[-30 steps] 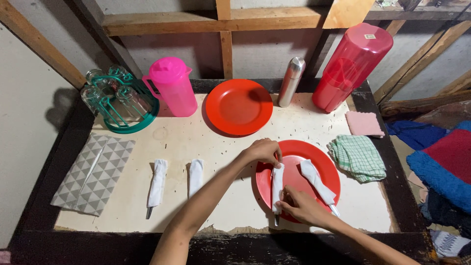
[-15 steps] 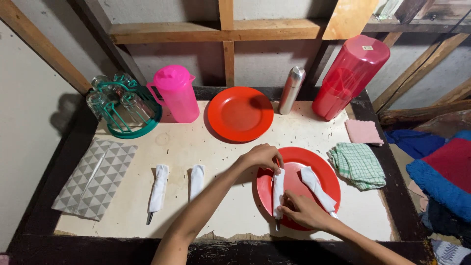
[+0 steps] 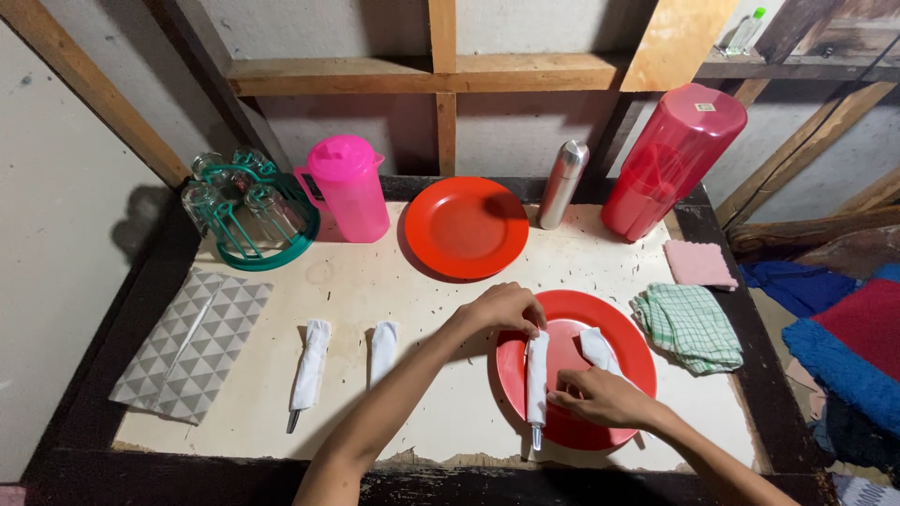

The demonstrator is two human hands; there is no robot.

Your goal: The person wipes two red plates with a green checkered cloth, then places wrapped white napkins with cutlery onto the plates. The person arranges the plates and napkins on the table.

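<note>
Little had changed over the second: both hands stayed on the napkin-wrapped utensil (image 3: 536, 375) lying on the near red plate (image 3: 623, 328), left hand (image 3: 502, 307) fingers closed on its top, right hand (image 3: 600, 395) fingers pinching its middle.

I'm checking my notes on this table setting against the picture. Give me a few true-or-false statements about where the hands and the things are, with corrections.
1. Both hands touch a napkin-wrapped utensil lying on the near red plate. True: the left hand is at its top, the right hand beside its lower part.
2. The far red plate holds two napkin rolls. False: it is bare; the second roll on a plate lies on the near one.
3. Two more wrapped utensils lie on the table left of the near plate. True.
4. The green checked cloth lies left of the pink pitcher. False: it lies at the right, beside the near plate.
</note>
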